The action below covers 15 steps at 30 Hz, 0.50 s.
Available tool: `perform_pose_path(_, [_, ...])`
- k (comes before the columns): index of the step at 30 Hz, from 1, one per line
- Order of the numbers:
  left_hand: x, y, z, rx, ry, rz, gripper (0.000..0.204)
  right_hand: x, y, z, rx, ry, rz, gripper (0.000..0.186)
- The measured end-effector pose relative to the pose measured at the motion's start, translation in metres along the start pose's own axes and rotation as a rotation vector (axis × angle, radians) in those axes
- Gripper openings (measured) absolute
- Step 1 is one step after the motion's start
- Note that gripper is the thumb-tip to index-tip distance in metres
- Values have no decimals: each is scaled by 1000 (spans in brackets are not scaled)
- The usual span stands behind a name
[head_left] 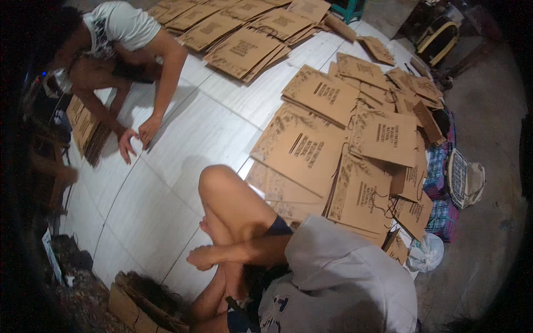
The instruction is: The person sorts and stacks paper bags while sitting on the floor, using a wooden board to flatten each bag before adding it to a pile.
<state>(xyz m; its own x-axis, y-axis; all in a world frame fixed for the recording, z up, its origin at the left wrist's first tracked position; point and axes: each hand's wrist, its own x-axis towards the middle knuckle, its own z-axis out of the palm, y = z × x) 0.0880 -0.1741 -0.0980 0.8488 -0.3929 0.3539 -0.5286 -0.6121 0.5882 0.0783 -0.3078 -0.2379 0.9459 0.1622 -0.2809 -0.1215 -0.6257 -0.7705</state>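
My right hand [203, 258] is curled into a fist above my folded lower legs, close to the white tiled floor [172, 222]. Nothing shows sticking out of its fingers. My left hand does not appear in the picture. Flat brown paper bags [302, 147] with dark print lie beyond my raised knee in overlapping piles, some with dark cord handles showing. At the far left a co-worker in a white T-shirt crouches, both hands [139, 139] low over the tiles. A brown stack [83, 127] stands beside that person.
Rows of brown bags [239, 50] lie at the back. To the right are a plaid bundle [441, 194], a pale bag [466, 177] and a knotted plastic bag [426, 252] on darker floor. Brown cardboard [130, 308] is at the lower left. A green stool leg [348, 10] stands at the top.
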Motion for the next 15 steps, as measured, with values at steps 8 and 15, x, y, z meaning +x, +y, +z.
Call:
perform_pose_path(8, [-19,62,113,-171,-369,130,25,-12,-10,-22,23,-110,31,25])
perform_pose_path(15, [-15,75,140,-211,-399,171,25,-22,-13,-33,22,-161,79,24])
